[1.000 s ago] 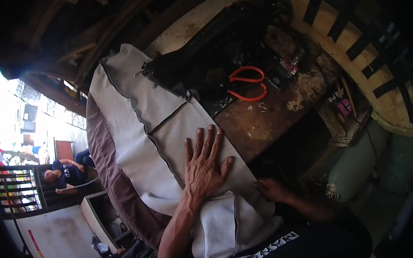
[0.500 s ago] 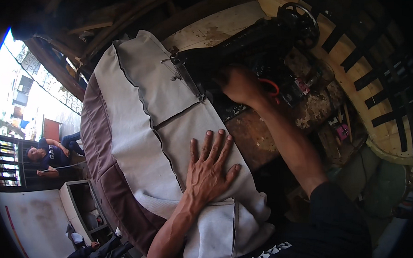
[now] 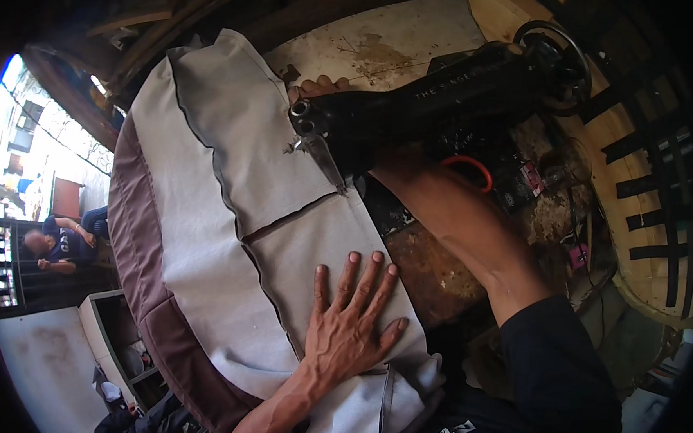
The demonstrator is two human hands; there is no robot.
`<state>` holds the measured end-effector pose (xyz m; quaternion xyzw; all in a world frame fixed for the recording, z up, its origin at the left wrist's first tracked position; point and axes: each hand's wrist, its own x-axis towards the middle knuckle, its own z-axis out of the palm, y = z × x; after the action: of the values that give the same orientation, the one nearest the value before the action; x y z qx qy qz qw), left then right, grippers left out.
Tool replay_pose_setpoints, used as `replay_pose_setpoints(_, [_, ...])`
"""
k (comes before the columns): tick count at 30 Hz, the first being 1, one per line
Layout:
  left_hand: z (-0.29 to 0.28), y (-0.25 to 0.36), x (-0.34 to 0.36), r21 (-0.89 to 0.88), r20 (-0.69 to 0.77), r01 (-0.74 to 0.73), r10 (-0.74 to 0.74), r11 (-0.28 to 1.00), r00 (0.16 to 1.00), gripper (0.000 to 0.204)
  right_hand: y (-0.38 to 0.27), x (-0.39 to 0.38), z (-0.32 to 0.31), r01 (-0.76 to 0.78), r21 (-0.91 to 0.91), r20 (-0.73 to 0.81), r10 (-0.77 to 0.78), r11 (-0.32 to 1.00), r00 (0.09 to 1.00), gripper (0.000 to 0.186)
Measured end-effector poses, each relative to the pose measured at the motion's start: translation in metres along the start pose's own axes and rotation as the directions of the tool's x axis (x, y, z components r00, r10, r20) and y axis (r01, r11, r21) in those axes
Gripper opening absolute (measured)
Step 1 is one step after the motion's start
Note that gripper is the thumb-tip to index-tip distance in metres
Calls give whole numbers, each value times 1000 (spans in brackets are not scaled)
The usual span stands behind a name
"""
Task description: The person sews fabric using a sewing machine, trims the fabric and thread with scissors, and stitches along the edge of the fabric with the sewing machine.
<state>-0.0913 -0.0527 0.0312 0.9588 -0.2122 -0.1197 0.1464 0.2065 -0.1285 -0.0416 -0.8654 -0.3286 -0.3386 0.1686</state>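
Observation:
A light grey fabric cover (image 3: 316,234) with dark seam edges and maroon side panels (image 3: 140,243) lies under the needle end of a black sewing machine (image 3: 411,99). My left hand (image 3: 352,318) rests flat on the grey fabric, fingers spread, on the near side of the needle. My right forearm passes beneath the machine's arm. Beyond the machine head, the curled fingers of my right hand (image 3: 324,84) show near the fabric's far edge. The machine hides my right palm and whatever these fingers grip.
Red-orange handles, apparently of scissors (image 3: 473,169), lie on the machine table (image 3: 432,279). A wooden frame with black straps (image 3: 618,171) stands at the right. At the far left sits a person (image 3: 66,243), near a white cabinet (image 3: 106,331).
My right hand has gone from beside the needle, under the machine's arm, to its far side. My left hand stays flat on the fabric. The whole view has shifted slightly.

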Motion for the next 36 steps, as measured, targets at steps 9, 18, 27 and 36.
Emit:
replay_pose_setpoints(9, [-6,-18,16,-35,32,-9,10,999,999,81,-4,30,17,-162,-88,308,182,983,934,28])
replay_pose_setpoints(18, [-12,-38,37,-32,12,-12,12,999,1000,83,15,55,31,-244,-1,444,219,970,869,27])
replay_pose_setpoints(27, [-16,-64,56,-123,5,30,-29,992,1000,68,29,80,57,-251,28,398,220,967,891,27])
replay_pose_setpoints(36, [-26,-91,67,-62,-139,-146,137,987,981,54,33,108,79,-246,-23,414,233,969,880,30])
